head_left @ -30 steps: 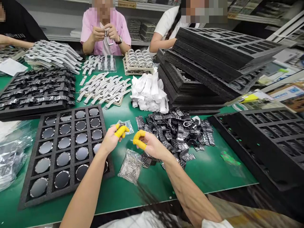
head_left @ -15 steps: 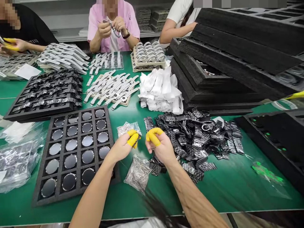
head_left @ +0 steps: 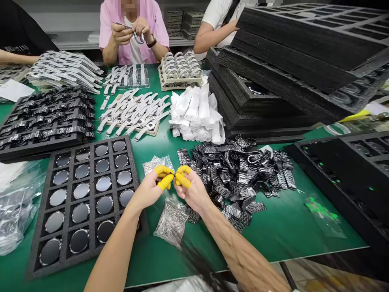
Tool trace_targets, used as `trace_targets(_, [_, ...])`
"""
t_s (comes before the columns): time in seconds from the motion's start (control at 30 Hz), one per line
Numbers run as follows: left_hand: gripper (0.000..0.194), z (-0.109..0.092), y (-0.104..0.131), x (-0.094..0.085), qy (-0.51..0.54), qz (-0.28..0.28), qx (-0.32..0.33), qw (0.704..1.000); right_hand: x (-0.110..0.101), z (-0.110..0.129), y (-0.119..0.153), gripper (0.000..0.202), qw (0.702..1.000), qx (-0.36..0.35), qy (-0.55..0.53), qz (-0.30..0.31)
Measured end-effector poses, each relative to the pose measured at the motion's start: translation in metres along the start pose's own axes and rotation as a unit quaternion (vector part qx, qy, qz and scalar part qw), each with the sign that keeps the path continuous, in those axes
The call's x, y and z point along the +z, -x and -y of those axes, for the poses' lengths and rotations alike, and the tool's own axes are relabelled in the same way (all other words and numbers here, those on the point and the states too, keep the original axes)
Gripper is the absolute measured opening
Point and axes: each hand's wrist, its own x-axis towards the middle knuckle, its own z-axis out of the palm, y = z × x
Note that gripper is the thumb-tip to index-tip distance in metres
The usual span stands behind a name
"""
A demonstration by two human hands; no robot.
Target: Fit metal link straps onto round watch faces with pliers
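Pink-shirted co-worker (head_left: pixel 134 50) behind white straps (head_left: pixel 133 113); paper sheet (head_left: pixel 15 90) far left.

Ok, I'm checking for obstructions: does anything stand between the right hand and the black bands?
Nothing visible does; the black bands lie just beside the right hand. The bag of metal pins lies nearer the person.

Forearms (head_left: pixel 120 239) angled inward, left hand (head_left: pixel 152 188) and right hand (head_left: pixel 192 188) meeting, yellow-covered fingers (head_left: pixel 184 170) curled

From here I can read no whole word, number or brand. On a black shirt (head_left: pixel 22 28) at the upper left edge of my view, I make out a short row of pale letters (head_left: pixel 18 49), too small and blurred for me to spell out.
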Motion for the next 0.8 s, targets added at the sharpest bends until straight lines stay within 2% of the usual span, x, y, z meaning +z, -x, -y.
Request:
trace_targets(0.13, [0.025, 0.001, 0.0, 0.0, -0.019, -0.008, 0.009, 1.0, 0.002, 0.002, -0.001, 0.048, 1.0, -0.003, -0.004, -0.006])
trace_targets(0.27, [0.025, 0.002, -0.001, 0.007, -0.03, -0.014, 0.012, 0.999, 0.005, -0.005, 0.0, 0.054, 0.999, -0.025, 0.001, -0.04])
trace_targets(0.37, [0.037, -0.001, -0.001, 0.014, 0.044, -0.005, -0.044, 0.998, 0.004, -0.014, 0.001, 0.056, 0.996, -0.061, 0.032, -0.062])
trace_targets(0.47, [0.052, -0.006, 0.0, 0.015, 0.146, 0.012, -0.123, 0.982, -0.002, -0.019, 0.0, 0.055, 0.984, -0.129, 0.096, -0.073])
trace_targets(0.53, [0.057, -0.009, 0.001, 0.013, 0.194, 0.018, -0.154, 0.969, -0.008, -0.017, -0.003, 0.053, 0.97, -0.185, 0.148, -0.047])
trace_targets(0.6, [0.061, -0.01, 0.003, 0.01, 0.224, 0.017, -0.17, 0.959, -0.015, -0.013, -0.006, 0.051, 0.947, -0.23, 0.22, 0.027])
trace_targets(0.67, [0.067, -0.01, 0.006, 0.007, 0.24, 0.034, -0.177, 0.954, -0.022, -0.008, -0.009, 0.039, 0.917, -0.261, 0.283, 0.104])
trace_targets(0.7, [0.07, -0.009, 0.007, 0.007, 0.241, 0.048, -0.173, 0.954, -0.024, -0.007, -0.01, 0.031, 0.907, -0.273, 0.298, 0.122])
trace_targets(0.8, [0.065, -0.01, 0.007, 0.002, 0.208, 0.083, -0.14, 0.965, -0.029, -0.006, -0.011, 0.024, 0.904, -0.313, 0.276, 0.092])
